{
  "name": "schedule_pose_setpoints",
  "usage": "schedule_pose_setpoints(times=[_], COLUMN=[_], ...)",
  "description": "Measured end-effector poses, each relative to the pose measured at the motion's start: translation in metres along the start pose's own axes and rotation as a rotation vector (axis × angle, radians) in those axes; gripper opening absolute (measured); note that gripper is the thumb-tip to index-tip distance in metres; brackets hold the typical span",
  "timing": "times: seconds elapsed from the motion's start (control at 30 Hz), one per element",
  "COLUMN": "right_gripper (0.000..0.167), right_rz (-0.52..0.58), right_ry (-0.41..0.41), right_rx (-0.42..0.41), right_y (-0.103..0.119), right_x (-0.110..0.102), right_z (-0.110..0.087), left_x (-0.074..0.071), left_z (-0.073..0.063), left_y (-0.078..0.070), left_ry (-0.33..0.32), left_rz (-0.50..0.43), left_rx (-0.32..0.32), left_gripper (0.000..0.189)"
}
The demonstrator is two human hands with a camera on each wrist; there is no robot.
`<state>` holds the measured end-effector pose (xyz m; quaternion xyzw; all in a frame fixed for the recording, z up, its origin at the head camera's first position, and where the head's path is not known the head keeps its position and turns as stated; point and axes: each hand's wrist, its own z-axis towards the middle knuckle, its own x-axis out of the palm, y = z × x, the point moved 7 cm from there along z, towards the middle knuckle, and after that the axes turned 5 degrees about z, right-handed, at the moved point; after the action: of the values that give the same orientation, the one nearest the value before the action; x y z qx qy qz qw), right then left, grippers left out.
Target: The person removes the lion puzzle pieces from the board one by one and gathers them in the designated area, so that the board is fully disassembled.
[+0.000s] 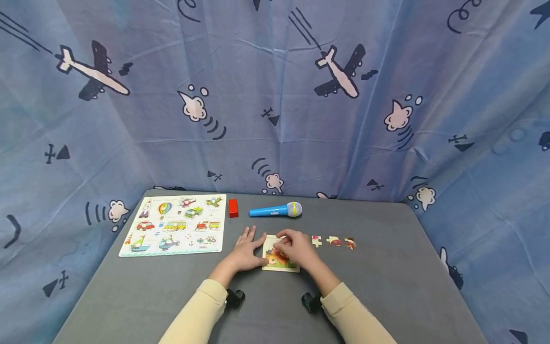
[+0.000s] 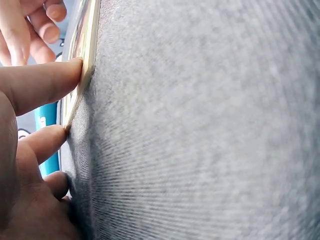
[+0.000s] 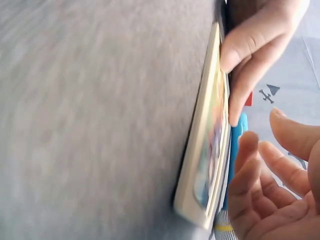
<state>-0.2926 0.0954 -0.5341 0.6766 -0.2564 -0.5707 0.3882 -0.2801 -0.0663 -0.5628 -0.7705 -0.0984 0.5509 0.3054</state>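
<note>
A small jigsaw puzzle board (image 1: 280, 269) with a pale wooden frame and a colourful picture lies on the table between the hands. My left hand (image 1: 244, 254) rests at its left side, fingers spread; in the left wrist view the thumb (image 2: 45, 85) and a finger (image 2: 45, 142) touch the board's edge. Over the board's upper right is my right hand (image 1: 298, 247), fingers bent. The right wrist view shows its thumb (image 3: 295, 132) apart from the fingertips, with nothing visible between them. Three loose puzzle pieces (image 1: 334, 241) lie in a row to the right.
Behind the puzzle board lie a blue toy microphone (image 1: 270, 210) and a red block (image 1: 233, 208). A large white picture board (image 1: 172, 226) with printed vehicles covers the left back of the grey table (image 1: 386, 286). A blue patterned curtain (image 1: 240, 157) hangs behind.
</note>
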Motion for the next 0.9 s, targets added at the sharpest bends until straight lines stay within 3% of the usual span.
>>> schedule_pose_setpoints(times=[0.3,0.47,0.9], right_gripper=[0.031,0.025,0.011], right_rz=[-0.086,-0.12,-0.084], right_ry=[0.062,0.095,0.124], right_rx=[0.035,0.017,0.015], right_y=[0.003,0.003,0.002], right_x=[0.02,0.025,0.029], right_z=[0.006,0.007,0.009], left_x=[0.0,0.001,0.0], left_z=[-0.001,0.0,0.0], left_y=[0.0,0.0,-0.002], left_ry=[-0.002,0.002,-0.01], left_rz=[-0.02,-0.008,-0.017], left_rx=[0.007,0.009,0.007], left_gripper=[0.08,0.08,0.078])
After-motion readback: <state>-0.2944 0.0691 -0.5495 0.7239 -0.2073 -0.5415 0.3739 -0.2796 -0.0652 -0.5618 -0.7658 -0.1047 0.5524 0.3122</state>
